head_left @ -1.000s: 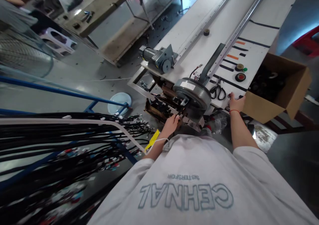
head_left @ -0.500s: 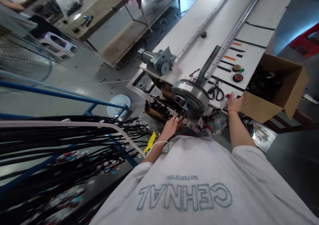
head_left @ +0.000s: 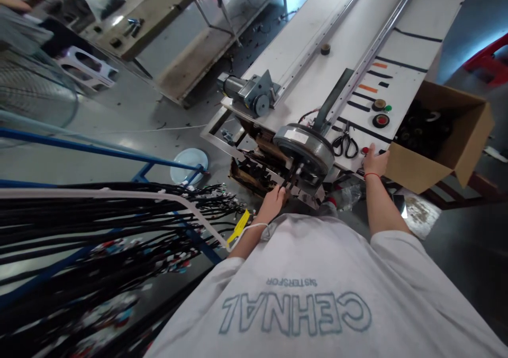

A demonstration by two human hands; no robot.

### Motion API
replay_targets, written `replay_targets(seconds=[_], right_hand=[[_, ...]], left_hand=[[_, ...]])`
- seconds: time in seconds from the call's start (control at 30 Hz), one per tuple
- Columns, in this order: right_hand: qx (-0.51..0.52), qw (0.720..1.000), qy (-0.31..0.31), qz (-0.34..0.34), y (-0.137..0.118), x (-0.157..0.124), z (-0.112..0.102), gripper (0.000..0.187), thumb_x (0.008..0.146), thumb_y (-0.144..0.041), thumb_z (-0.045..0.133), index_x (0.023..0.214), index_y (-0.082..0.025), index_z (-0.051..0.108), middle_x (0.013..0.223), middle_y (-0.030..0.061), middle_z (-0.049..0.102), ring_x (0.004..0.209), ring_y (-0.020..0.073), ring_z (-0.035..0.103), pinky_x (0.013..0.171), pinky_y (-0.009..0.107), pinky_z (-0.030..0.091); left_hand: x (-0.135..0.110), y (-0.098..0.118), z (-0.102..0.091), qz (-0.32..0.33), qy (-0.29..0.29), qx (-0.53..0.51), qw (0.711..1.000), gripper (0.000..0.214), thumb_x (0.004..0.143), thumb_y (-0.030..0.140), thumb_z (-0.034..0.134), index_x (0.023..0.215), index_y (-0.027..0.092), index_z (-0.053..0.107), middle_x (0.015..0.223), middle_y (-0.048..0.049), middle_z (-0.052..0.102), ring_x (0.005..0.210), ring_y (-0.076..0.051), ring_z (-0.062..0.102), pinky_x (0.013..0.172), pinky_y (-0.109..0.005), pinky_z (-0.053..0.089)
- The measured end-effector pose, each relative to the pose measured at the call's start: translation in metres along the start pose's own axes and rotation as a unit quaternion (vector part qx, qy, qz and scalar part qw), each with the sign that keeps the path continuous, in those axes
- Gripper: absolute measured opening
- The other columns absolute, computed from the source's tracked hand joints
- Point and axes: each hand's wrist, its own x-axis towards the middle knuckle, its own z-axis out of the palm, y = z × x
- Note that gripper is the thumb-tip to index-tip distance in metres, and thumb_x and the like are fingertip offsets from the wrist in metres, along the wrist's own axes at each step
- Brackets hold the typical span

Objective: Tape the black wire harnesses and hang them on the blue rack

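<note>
My left hand point(head_left: 272, 203) is closed, pinching a thin dark wire bundle point(head_left: 291, 176) in front of the round taping machine point(head_left: 307, 142). The bundle runs up under the machine's wheel, where its far end is hard to make out. My right hand point(head_left: 374, 163) rests at the near edge of the white table point(head_left: 351, 163), fingers stretched out and apart, beside a red button point(head_left: 365, 150). Black-handled scissors point(head_left: 346, 142) lie left of that hand. A roll of tape with a red core point(head_left: 381, 120) and a brown roll point(head_left: 378, 105) are farther up the table, near a green button point(head_left: 388, 108).
An open cardboard box point(head_left: 416, 162) of dark rolls stands at the right. A motor point(head_left: 248, 93) sits at the table's left corner. Black cables point(head_left: 99, 210) hang on a blue rack point(head_left: 91, 147) at left. A pale round tub point(head_left: 190, 165) is on the floor.
Both hands keep nearly the same places. Below the machine's wheel, the parts and the dark bundle near my left hand look different. The view has shifted slightly.
</note>
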Motion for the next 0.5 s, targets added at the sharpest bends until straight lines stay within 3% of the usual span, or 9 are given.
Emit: replay_targets(seconds=[0.13, 0.33, 0.5], right_hand=[[0.006, 1.0, 0.005, 0.004, -0.002, -0.002, -0.002, 0.072, 0.091, -0.061, 0.049, 0.138, -0.007, 0.038, 0.131, 0.0277, 0.05, 0.122, 0.0398, 0.049, 0.1, 0.055, 0.038], [0.0, 1.0, -0.001, 0.008, 0.001, 0.001, 0.0, 0.077, 0.085, -0.057, 0.061, 0.14, -0.008, 0.036, 0.134, 0.0266, 0.049, 0.122, 0.0402, 0.048, 0.1, 0.055, 0.039], [0.004, 1.0, 0.006, 0.009, 0.005, 0.006, 0.006, 0.079, 0.084, -0.059, 0.061, 0.14, -0.008, 0.037, 0.134, 0.0262, 0.049, 0.122, 0.04, 0.049, 0.1, 0.055, 0.039]], left_hand=[[-0.002, -0.009, -0.005, 0.004, 0.011, -0.018, 1.0, 0.028, 0.095, 0.04, 0.038, 0.08, 0.02, 0.052, 0.064, 0.0003, 0.054, 0.062, -0.017, 0.055, 0.062, -0.026, 0.039], [-0.022, -0.041, -0.007, -0.017, -0.075, -0.038, 0.996, 0.04, 0.09, 0.05, 0.04, 0.066, 0.02, 0.049, 0.06, 0.0005, 0.055, 0.062, -0.016, 0.054, 0.066, -0.027, 0.041], [-0.029, -0.048, 0.002, -0.008, -0.018, -0.072, 0.997, 0.042, 0.092, 0.052, 0.035, 0.067, 0.021, 0.048, 0.059, 0.0017, 0.051, 0.059, -0.014, 0.05, 0.063, -0.026, 0.041]])
